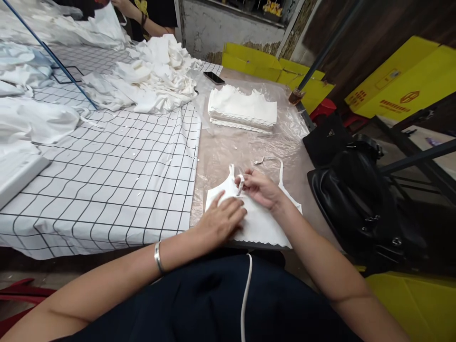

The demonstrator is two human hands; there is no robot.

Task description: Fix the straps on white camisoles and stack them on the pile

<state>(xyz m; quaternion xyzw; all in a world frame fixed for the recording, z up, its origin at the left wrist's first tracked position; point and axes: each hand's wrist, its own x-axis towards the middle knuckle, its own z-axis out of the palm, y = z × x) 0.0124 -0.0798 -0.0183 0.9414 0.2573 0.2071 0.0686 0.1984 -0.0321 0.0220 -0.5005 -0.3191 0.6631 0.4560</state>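
Observation:
A white camisole (269, 218) with thin straps and a scalloped hem lies flat on the plastic-covered table in front of me. My left hand (221, 219) rests on its left half, fingers spread and pressing lightly on the fabric. Above the neckline, my right hand (259, 186) pinches a narrow white strap (241, 183), which bends in a small loop at the fingertips. The other end of that strap is partly hidden by the fingers. One strap curves out over the table at the camisole's upper right.
Beyond the camisole sits a stack of folded white garments (244, 108), near a black phone (214, 78). Heaps of white fabric (153, 76) cover the checked cloth (142, 171) at left. A black bag (359, 204) lies at right. A co-worker's arm (156, 27) shows at the back.

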